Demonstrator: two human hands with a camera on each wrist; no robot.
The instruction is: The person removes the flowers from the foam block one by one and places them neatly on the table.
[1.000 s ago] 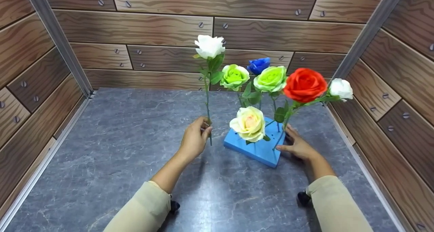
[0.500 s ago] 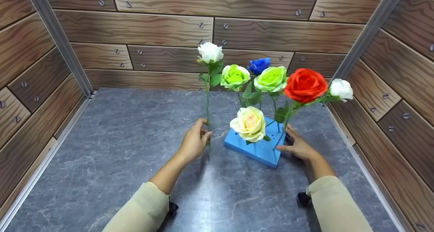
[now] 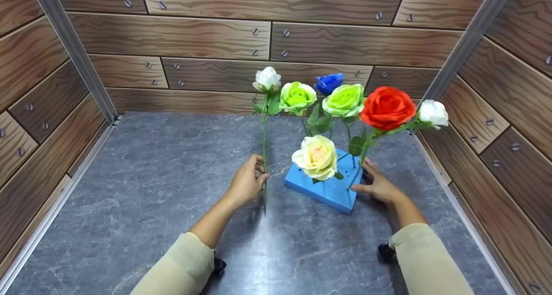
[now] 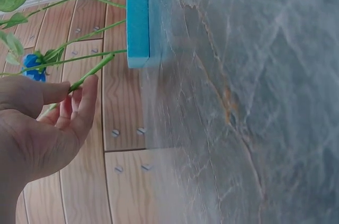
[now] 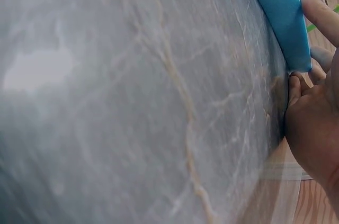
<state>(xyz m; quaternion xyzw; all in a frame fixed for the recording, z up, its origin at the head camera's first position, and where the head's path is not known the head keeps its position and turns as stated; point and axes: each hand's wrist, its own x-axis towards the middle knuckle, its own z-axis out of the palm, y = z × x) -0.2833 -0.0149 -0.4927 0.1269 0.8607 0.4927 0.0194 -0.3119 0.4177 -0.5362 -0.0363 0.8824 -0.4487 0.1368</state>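
My left hand (image 3: 246, 182) pinches the green stem (image 4: 95, 69) of a white artificial rose (image 3: 267, 79) between thumb and fingers. The rose stands upright over the table, left of a blue foam block (image 3: 321, 194), its stem's lower end hanging below the fingers. At the block's right edge, my right hand (image 3: 381, 187) grips the side, thumb at the near corner and fingers further back. Stuck into the block are two green roses (image 3: 343, 101), a blue flower (image 3: 329, 84), a cream rose (image 3: 316, 158), a red rose (image 3: 388, 108) and a second white rose (image 3: 433, 113).
Several small holes show in the block's top. The grey marbled table (image 3: 142, 191) extends around it, with wood-patterned walls (image 3: 185, 36) at the back and both sides. Metal strips (image 3: 77, 53) run along the corners. The roses' heads lean outward above the block.
The white rose in my left hand has come down, its bloom lower and its stem end nearer the table. The left hand has lowered slightly; my right hand and the block have stayed put.
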